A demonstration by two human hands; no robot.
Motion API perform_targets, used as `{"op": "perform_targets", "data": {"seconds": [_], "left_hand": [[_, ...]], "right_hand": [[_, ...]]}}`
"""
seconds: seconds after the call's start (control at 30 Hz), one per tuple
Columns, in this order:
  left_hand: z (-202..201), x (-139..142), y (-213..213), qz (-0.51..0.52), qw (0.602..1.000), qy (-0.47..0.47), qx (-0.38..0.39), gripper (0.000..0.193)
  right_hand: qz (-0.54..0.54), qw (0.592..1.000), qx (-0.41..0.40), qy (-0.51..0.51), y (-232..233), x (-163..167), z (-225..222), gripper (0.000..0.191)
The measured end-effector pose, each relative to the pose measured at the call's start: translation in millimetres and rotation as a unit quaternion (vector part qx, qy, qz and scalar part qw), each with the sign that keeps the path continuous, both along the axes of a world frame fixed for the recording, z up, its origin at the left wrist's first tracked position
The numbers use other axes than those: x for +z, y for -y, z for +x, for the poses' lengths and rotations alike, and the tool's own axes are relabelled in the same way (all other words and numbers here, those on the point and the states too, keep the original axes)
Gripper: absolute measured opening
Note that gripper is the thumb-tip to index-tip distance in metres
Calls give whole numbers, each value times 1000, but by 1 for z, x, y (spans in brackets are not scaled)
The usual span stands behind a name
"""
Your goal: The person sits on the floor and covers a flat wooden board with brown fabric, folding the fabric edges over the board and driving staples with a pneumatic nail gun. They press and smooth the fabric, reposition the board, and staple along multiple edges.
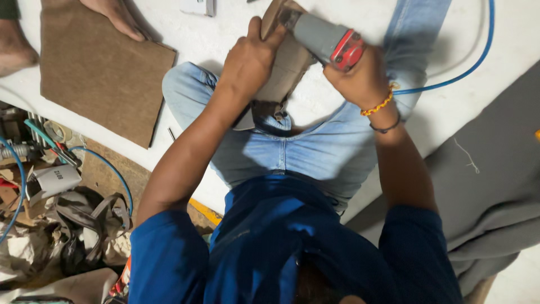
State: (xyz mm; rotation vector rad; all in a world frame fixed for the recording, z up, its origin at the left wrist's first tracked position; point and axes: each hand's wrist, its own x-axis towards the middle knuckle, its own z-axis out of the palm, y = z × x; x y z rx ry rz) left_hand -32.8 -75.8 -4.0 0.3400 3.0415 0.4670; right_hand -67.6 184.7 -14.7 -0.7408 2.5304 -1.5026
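Observation:
My left hand grips a brown, stiff, curved piece of board-like material and holds it above my lap. My right hand is wrapped around a grey power tool with a red part, its tip pressed against the top of the brown piece. A blue hose runs from the tool away to the right. I sit on a white surface in light blue jeans and a blue shirt.
A flat brown sheet lies at the left, with another person's bare feet at its far edge. A cluttered heap of tools, hoses and bags fills the lower left. Grey fabric lies at the right.

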Motion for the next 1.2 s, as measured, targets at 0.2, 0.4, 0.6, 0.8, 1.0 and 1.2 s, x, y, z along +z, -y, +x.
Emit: {"op": "perform_targets", "data": {"seconds": [0.2, 0.4, 0.6, 0.8, 1.0, 1.2], "left_hand": [[-1, -2, -1, -21, 1000, 3, 4, 33], [1, -10, 0, -33, 999, -34, -9, 33], [-1, -10, 2, -18, 1000, 7, 22, 46], [-18, 0, 31, -21, 1000, -10, -14, 84], [-27, 4, 62, 23, 989, 36, 143, 87], [0, 5, 94, 309, 939, 148, 33, 110]], "right_hand": [[12, 1000, 24, 5, 3, 11, 7, 19], [10, 999, 35, -2, 0, 9, 5, 34], [56, 998, 20, -23, 4, 3, -8, 22], [80, 978, 0, -194, -26, 28, -41, 33], [261, 872, 51, -411, -21, 1, -71, 31], [357, 860, 78, -357, 13, -100, -75, 13]]}}
